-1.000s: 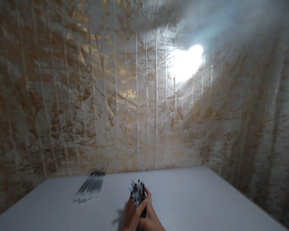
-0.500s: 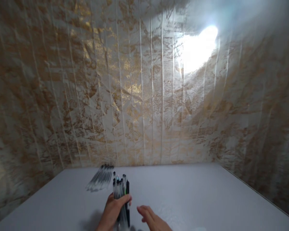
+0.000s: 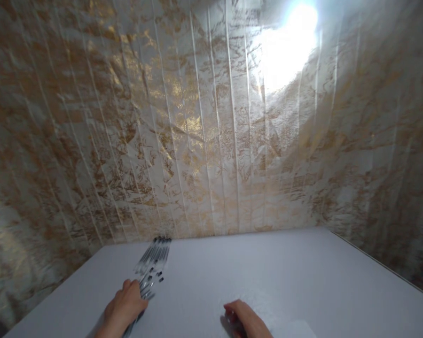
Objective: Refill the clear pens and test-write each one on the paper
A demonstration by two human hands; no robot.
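At the lower left, my left hand (image 3: 125,303) is closed round a bundle of pens (image 3: 150,279) with black caps, low over the white table. Their capped ends fan out past my fingers, pointing away from me, and the hand hides their middles. Just beyond them lies a row of similar clear-barrelled pens (image 3: 155,253), caps toward the wall. My right hand (image 3: 248,319), low and right of centre, has its fingers curled inward close to the tabletop. Whatever those fingers hold, if anything, is hidden beneath them.
A white table (image 3: 268,267) stretches ahead to a wall covering (image 3: 211,155) with a gold-and-silver pattern, which reflects a bright light. A pale flat piece (image 3: 298,329) lies at the bottom edge, right of my right hand.
My left hand has moved left and lowered the pen bundle from upright to a slant toward the row. My right hand has shifted right, its fingers now curled. The view has tilted slightly.
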